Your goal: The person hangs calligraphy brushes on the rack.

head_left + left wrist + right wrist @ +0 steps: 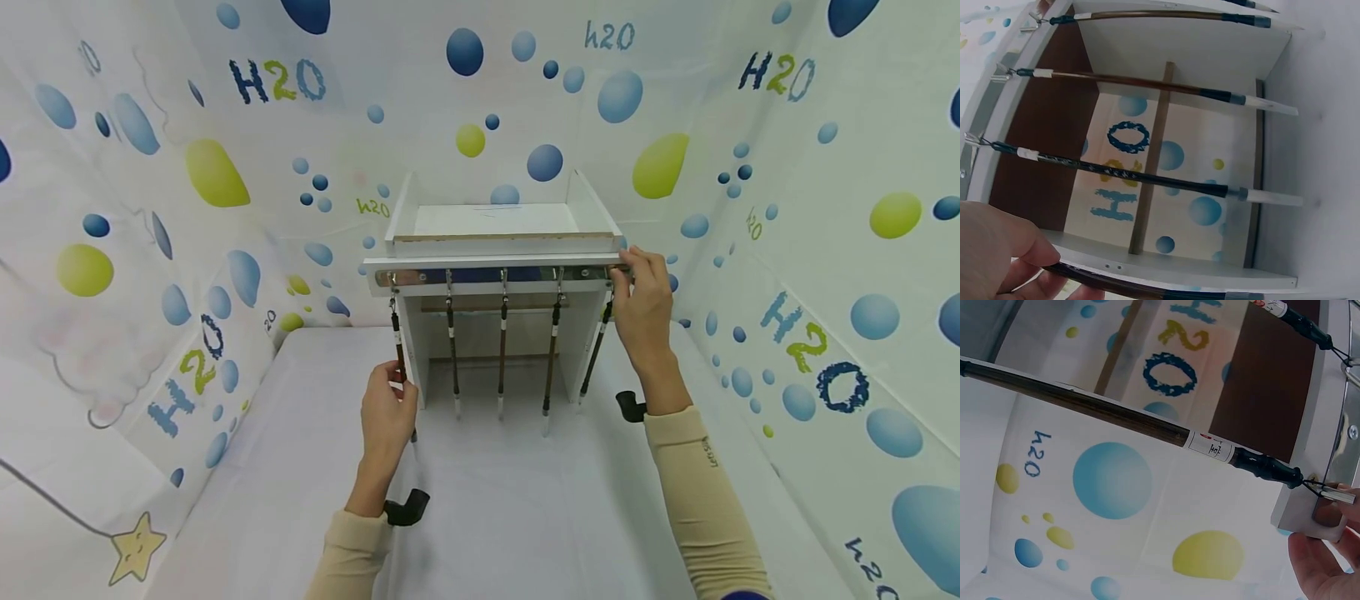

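My left hand [387, 412] pinches the handle of the leftmost calligraphy brush [400, 342], which hangs tip down from a hook. In the left wrist view that brush [1141, 289] runs along the lower edge, with thumb and fingertips on its dark handle. At the rack's other end, my right hand [643, 304] grips the corner of the white front rail [491, 289]. Its fingers [1313, 559] wrap the rail end in the right wrist view, beside a metal hook [1335, 495]. From that hook the rightmost brush [1141, 422] hangs by a black loop.
Between the hands, more brushes [502, 350] hang from hooks on a metal strip [480, 275]. The white shelf unit [414, 333] has a shallow tray [487, 218] on top and stands on a white surface [480, 517]. Printed sheets [825, 250] surround it.
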`<state>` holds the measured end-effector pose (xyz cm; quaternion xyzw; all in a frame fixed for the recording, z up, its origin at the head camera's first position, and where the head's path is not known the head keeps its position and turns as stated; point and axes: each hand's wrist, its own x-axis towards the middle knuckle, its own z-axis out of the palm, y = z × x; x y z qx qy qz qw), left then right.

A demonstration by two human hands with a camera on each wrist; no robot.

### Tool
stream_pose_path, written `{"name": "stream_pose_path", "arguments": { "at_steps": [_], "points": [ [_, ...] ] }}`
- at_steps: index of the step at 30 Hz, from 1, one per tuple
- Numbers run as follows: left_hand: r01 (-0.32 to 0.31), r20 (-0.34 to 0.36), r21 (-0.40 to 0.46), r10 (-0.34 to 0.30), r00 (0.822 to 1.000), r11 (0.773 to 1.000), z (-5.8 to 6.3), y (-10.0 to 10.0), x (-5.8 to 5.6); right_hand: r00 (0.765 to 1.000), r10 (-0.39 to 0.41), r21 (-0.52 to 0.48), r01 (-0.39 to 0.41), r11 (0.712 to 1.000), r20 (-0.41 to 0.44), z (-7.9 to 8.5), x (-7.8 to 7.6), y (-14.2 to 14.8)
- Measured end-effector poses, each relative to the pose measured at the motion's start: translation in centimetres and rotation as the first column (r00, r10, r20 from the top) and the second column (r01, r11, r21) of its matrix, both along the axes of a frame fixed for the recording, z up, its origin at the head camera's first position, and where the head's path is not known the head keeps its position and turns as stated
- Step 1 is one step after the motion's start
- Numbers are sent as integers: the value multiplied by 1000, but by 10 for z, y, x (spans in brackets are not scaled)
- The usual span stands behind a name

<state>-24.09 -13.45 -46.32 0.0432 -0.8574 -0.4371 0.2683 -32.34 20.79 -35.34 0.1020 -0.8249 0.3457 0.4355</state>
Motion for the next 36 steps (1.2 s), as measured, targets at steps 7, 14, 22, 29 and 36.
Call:
{"name": "stream_pose_path", "arguments": {
  "at_steps": [7, 14, 22, 29, 36],
  "points": [
    [-2, -24, -8, 2, 1000, 1000, -9, -7, -12, 1000, -1, -4, 1, 1000, 6, -1, -1, 0],
    [10, -20, 13, -9, 1000, 1000, -11, -12, -22, 1000, 16, -20, -16, 1000, 4, 0, 0, -1],
    [29, -26, 10, -29, 999, 1000, -10, -14, -29, 1000, 3, -11, -3, 1000, 3, 0, 0, 0],
    [40, 4, 14, -40, 999, 999, -9, -16, -32, 1000, -6, 9, 6, 1000, 12, 0, 1, -1],
    [39, -7, 15, -39, 999, 999, -10, -16, -32, 1000, -3, 9, 3, 1000, 15, 1, 2, -1]
  ]
}}
